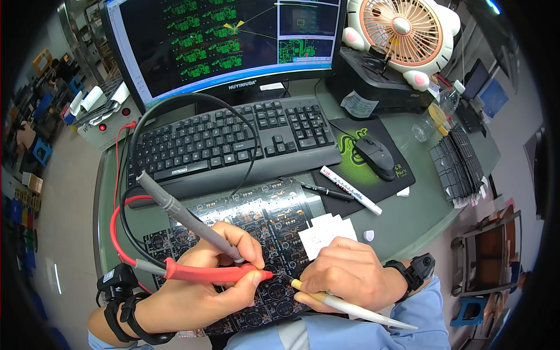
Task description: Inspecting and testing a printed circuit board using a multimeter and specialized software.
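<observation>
A black printed circuit board panel point(274, 224) lies on the desk in front of me, covered in rows of repeated circuits. My left hand point(201, 297) is closed around two test probes over it: a red test probe point(204, 272) lying nearly flat and a grey test probe point(189, 219) slanting up to the left. In my right hand point(344, 271) I pinch a slim tool with a yellow-and-white tapered handle point(356, 308) and a thin dark tip. This tip and the red probe's point nearly meet above the board. Whether either touches it, I cannot tell.
Behind the board stand a black keyboard point(233, 137) and a monitor point(204, 41) with green circuit drawings. White paper slips point(326, 233), a white marker point(350, 189), a black pen point(326, 191) and a mouse point(375, 157) lie to the right. A black probe cable point(135, 128) loops over the keyboard.
</observation>
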A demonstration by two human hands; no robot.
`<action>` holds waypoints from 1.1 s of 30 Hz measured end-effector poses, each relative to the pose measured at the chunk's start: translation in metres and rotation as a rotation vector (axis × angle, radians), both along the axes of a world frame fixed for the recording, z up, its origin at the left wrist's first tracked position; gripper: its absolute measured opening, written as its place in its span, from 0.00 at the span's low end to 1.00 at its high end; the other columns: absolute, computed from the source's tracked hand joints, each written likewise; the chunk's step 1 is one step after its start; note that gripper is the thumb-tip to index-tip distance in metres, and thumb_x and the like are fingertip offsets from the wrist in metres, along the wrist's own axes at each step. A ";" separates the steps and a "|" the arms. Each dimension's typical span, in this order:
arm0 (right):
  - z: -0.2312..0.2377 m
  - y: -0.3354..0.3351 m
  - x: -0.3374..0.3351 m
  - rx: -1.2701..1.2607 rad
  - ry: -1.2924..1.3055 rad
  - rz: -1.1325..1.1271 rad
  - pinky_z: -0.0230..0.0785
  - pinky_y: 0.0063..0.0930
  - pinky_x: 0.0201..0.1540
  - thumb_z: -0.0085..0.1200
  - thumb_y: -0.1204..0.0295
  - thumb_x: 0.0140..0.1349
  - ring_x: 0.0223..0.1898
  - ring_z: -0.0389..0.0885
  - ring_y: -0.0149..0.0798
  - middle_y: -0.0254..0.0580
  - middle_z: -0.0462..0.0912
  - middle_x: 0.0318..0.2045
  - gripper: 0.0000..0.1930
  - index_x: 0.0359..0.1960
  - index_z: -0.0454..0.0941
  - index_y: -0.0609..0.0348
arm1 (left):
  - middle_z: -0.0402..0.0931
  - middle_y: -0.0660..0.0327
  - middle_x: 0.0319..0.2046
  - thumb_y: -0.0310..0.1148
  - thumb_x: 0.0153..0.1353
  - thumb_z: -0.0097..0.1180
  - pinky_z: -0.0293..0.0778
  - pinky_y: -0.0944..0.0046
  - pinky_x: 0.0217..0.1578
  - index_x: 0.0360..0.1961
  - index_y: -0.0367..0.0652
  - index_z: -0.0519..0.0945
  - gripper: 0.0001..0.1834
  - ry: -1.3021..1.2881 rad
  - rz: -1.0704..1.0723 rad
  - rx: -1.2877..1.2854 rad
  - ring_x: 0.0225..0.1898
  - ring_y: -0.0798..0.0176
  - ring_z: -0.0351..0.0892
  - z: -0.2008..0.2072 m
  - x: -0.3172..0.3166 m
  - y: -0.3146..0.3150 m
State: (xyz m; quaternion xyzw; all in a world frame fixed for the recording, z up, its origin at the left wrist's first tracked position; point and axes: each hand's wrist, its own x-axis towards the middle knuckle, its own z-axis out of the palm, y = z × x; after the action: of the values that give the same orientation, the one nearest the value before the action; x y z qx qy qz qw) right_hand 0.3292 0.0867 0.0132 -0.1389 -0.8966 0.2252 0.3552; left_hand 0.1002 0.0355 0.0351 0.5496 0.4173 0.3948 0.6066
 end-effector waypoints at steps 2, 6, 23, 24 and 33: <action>0.000 0.001 -0.001 -0.008 -0.004 0.003 0.59 0.23 0.25 0.66 0.71 0.46 0.23 0.74 0.31 0.29 0.77 0.24 0.12 0.25 0.72 0.54 | 0.66 0.56 0.37 0.22 0.60 0.53 0.82 0.72 0.27 0.41 0.41 0.59 0.16 0.007 0.006 -0.006 0.34 0.71 0.73 0.000 0.000 0.000; 0.001 0.000 0.001 -0.031 -0.033 0.004 0.59 0.24 0.25 0.66 0.71 0.47 0.23 0.74 0.31 0.29 0.76 0.24 0.12 0.25 0.72 0.54 | 0.66 0.55 0.37 0.20 0.59 0.53 0.82 0.71 0.27 0.40 0.41 0.59 0.15 0.007 0.014 0.000 0.34 0.71 0.73 0.002 0.001 0.000; -0.002 -0.003 -0.001 0.050 -0.021 0.006 0.61 0.23 0.26 0.63 0.69 0.49 0.24 0.75 0.29 0.31 0.76 0.25 0.10 0.27 0.73 0.56 | 0.66 0.55 0.39 0.21 0.58 0.55 0.84 0.70 0.30 0.41 0.41 0.60 0.16 0.069 0.000 0.018 0.37 0.70 0.74 -0.001 0.000 -0.001; -0.002 -0.003 -0.001 0.052 -0.018 0.005 0.61 0.23 0.27 0.63 0.69 0.49 0.24 0.75 0.29 0.31 0.76 0.25 0.10 0.27 0.73 0.56 | 0.66 0.55 0.39 0.21 0.58 0.55 0.84 0.70 0.30 0.41 0.41 0.60 0.16 0.077 -0.007 0.015 0.37 0.70 0.74 -0.001 0.000 -0.001; -0.006 -0.008 -0.002 0.119 -0.022 -0.047 0.61 0.22 0.27 0.61 0.70 0.50 0.24 0.75 0.29 0.30 0.75 0.25 0.08 0.28 0.74 0.55 | 0.66 0.55 0.39 0.21 0.57 0.55 0.84 0.71 0.31 0.41 0.41 0.60 0.16 0.092 -0.018 0.004 0.37 0.70 0.74 -0.001 -0.001 -0.002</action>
State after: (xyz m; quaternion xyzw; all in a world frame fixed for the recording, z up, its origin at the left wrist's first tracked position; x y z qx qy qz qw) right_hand 0.3273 0.0785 0.0073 -0.1412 -0.9086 0.1615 0.3583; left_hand 0.0992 0.0332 0.0337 0.5721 0.4388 0.3643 0.5894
